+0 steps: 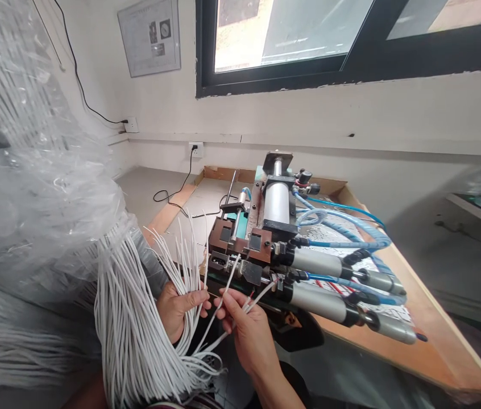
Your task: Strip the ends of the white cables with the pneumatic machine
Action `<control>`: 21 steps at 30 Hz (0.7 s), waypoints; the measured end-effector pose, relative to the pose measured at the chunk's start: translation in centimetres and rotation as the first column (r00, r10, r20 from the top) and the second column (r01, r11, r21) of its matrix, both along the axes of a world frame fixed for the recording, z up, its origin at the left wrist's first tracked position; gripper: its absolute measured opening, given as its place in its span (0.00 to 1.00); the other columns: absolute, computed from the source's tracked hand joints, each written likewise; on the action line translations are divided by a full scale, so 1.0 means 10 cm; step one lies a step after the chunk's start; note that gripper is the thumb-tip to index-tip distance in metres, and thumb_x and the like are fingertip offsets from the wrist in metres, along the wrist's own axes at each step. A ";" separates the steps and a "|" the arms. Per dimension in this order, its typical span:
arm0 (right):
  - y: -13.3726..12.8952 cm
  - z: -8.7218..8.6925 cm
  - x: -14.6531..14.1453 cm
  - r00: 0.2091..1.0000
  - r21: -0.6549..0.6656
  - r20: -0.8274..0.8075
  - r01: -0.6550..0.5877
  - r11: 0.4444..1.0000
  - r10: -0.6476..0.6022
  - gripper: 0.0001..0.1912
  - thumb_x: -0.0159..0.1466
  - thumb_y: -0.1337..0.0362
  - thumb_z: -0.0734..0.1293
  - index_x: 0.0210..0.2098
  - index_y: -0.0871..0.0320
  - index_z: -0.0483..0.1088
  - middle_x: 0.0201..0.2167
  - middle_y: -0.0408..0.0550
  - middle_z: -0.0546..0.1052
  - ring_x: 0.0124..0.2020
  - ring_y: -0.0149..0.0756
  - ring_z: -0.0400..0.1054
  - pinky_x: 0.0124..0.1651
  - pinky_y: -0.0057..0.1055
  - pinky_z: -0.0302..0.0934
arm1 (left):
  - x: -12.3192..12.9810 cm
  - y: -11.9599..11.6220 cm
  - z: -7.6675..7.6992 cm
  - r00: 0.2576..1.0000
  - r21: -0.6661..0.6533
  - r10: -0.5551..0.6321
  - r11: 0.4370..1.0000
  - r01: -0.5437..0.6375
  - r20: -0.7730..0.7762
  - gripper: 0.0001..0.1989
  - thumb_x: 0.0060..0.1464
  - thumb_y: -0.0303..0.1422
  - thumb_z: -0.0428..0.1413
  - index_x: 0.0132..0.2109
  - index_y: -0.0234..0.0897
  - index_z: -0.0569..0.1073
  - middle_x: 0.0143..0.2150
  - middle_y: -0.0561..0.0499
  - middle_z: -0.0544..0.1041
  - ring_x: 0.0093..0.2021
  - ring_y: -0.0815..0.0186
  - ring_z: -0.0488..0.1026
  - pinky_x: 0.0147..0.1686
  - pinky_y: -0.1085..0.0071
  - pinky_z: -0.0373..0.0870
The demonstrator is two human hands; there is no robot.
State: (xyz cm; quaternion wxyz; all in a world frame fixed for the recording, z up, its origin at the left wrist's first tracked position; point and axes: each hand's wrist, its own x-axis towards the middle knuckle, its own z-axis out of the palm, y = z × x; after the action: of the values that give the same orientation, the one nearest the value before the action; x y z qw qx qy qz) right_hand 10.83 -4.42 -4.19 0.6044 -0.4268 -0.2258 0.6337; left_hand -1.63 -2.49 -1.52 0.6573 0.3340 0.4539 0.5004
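Close by the machine's (261, 227) near edge, both hands' fingers (195, 296) (234, 307) pinch white cables (187, 267).

Glossy plastic film (48, 187) beside smooth metal cylinders (318, 301)

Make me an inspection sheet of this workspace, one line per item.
Surface: wooden bench, bearing a machine with silver cylinders
Job's things: bundle of white wires, emerging from plastic wrap
Clutter: scraps beside the machine
Hands: left hand holds several wires; right hand pinches a few
Cables: blue hoses loop from the machine; black cord hangs from a wall outlet
Surroundings: window and framed sheet on the wall
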 end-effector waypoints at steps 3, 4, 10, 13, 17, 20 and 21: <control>0.08 0.04 -0.02 0.985 -0.052 -0.142 0.088 0.995 -0.095 0.13 0.43 0.61 0.74 0.24 0.63 0.73 0.19 0.45 0.72 0.16 0.22 0.57 0.14 0.18 0.46 | 0.01 0.01 0.02 1.000 0.006 0.009 1.000 -0.009 -0.004 0.08 0.35 0.29 0.63 0.27 0.31 0.73 0.19 0.53 0.73 0.20 0.70 0.69 0.18 0.77 0.66; 0.10 0.05 -0.03 0.976 -0.075 -0.184 0.106 0.992 -0.118 0.13 0.42 0.61 0.75 0.24 0.63 0.73 0.18 0.44 0.71 0.15 0.21 0.56 0.14 0.17 0.45 | 0.02 0.01 0.03 1.000 0.009 0.011 1.000 -0.011 -0.005 0.08 0.34 0.29 0.63 0.26 0.31 0.74 0.19 0.54 0.73 0.20 0.70 0.69 0.18 0.77 0.65; 0.21 0.07 -0.06 0.923 -0.155 -0.349 0.112 0.981 -0.161 0.15 0.38 0.64 0.76 0.24 0.65 0.73 0.16 0.42 0.70 0.14 0.17 0.52 0.12 0.14 0.42 | 0.03 0.05 0.04 1.000 0.026 0.007 1.000 -0.007 -0.003 0.08 0.33 0.30 0.63 0.26 0.31 0.74 0.19 0.53 0.73 0.19 0.70 0.69 0.17 0.77 0.65; 0.24 0.07 -0.06 0.911 -0.174 -0.378 0.103 0.979 -0.163 0.15 0.38 0.65 0.76 0.24 0.66 0.73 0.16 0.41 0.69 0.14 0.16 0.51 0.12 0.13 0.42 | 0.03 0.06 0.04 1.000 0.040 -0.018 0.999 0.018 -0.013 0.09 0.34 0.30 0.63 0.26 0.31 0.74 0.18 0.52 0.73 0.19 0.71 0.68 0.18 0.76 0.65; 0.25 0.07 -0.05 0.900 -0.170 -0.411 0.080 0.982 -0.145 0.14 0.39 0.66 0.76 0.24 0.64 0.73 0.16 0.40 0.69 0.14 0.17 0.51 0.12 0.14 0.42 | 0.03 0.04 0.03 0.999 0.018 -0.043 0.999 0.043 -0.019 0.08 0.34 0.30 0.62 0.26 0.31 0.73 0.18 0.53 0.73 0.20 0.70 0.69 0.19 0.76 0.65; 0.24 0.06 -0.06 0.911 -0.176 -0.400 0.031 0.984 -0.100 0.13 0.41 0.65 0.75 0.25 0.63 0.72 0.18 0.41 0.69 0.15 0.20 0.54 0.14 0.17 0.46 | 0.01 0.02 0.00 0.993 -0.001 -0.112 0.994 0.112 -0.023 0.06 0.36 0.29 0.62 0.25 0.32 0.73 0.18 0.54 0.73 0.19 0.71 0.68 0.19 0.77 0.64; 0.24 0.05 -0.06 0.920 -0.174 -0.383 0.016 0.985 -0.083 0.13 0.42 0.64 0.75 0.26 0.63 0.73 0.18 0.41 0.69 0.16 0.21 0.55 0.15 0.19 0.48 | 0.00 0.01 -0.02 0.990 -0.004 -0.139 0.990 0.139 -0.023 0.06 0.36 0.29 0.61 0.25 0.33 0.73 0.18 0.54 0.73 0.19 0.72 0.68 0.19 0.77 0.64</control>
State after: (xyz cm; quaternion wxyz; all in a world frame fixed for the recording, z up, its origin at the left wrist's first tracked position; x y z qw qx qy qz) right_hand 10.22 -2.06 -3.66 0.6150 -0.3475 -0.0365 0.7069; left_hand -1.62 -2.35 -1.74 0.6857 0.3700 0.4377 0.4487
